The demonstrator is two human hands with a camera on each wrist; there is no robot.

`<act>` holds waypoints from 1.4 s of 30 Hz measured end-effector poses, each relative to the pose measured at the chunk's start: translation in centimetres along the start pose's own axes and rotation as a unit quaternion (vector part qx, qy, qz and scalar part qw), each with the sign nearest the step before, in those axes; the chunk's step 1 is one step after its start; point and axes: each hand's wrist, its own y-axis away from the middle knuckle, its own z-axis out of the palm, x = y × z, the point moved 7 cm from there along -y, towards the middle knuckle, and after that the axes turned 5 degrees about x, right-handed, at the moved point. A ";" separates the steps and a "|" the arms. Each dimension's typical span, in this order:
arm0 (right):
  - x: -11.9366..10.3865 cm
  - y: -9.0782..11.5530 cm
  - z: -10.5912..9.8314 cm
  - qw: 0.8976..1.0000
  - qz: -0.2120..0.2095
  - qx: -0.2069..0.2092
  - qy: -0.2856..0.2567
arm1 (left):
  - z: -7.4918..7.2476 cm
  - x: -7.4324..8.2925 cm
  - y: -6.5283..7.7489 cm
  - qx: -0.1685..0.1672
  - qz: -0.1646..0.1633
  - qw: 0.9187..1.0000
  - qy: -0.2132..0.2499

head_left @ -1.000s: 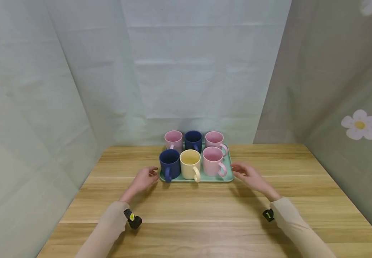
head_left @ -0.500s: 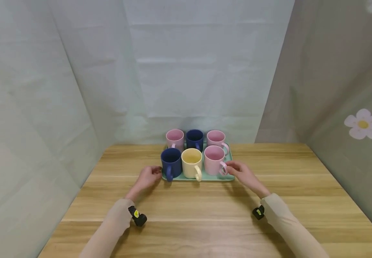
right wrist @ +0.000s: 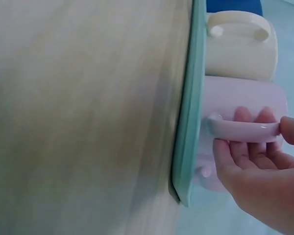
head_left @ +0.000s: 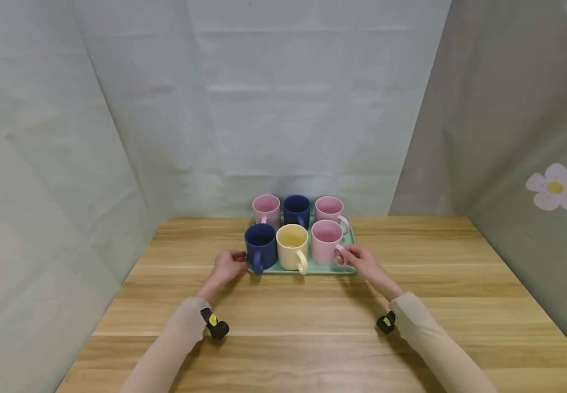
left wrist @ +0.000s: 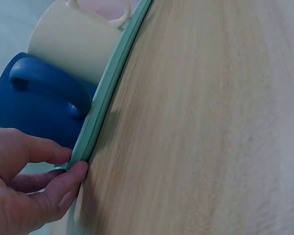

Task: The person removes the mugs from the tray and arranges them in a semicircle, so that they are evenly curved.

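A green tray (head_left: 317, 269) on the wooden table carries two rows of mugs. In front stand a dark blue mug (head_left: 261, 252), a yellow mug (head_left: 290, 256) and a pink mug (head_left: 325, 250). My right hand (head_left: 366, 268) has its fingers through the pink mug's handle (right wrist: 247, 131), thumb on its top end; the mug is still upright on the tray. At the tray's front left corner, my left hand (head_left: 228, 266) pinches the rim between thumb and fingers (left wrist: 63, 188), beside the dark blue mug.
Behind the front row stand a pink mug (head_left: 266, 207), a dark blue mug (head_left: 296, 208) and another pink mug (head_left: 329, 207). A pale cloth backdrop (head_left: 308, 109) rises behind the wooden table (head_left: 293, 322); a flowered cloth (head_left: 500, 136) hangs at the right.
My right hand has moved left from beside the tray and taken hold of the front pink mug's handle. My left hand has come in to the tray's corner and pinches it.
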 end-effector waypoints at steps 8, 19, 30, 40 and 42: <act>0.0 -0.2 0.5 1.000 0.009 0.024 -0.015 | 0.1 -0.2 -0.2 0.009 -0.011 1.000 0.008; 0.1 0.3 0.8 0.996 0.047 0.044 -0.063 | 0.2 -0.5 -0.2 0.010 -0.023 1.000 0.003; 0.4 0.6 -0.4 0.988 0.085 0.089 -0.091 | 0.2 -0.2 -0.4 0.016 0.004 1.000 -0.014; -1.6 1.7 -1.3 0.987 0.060 0.099 -0.114 | 0.4 0.2 -0.4 0.017 0.042 0.998 -0.039; -1.9 2.1 -1.4 0.987 0.054 0.097 -0.113 | 0.4 0.4 -0.3 0.016 0.049 0.998 -0.045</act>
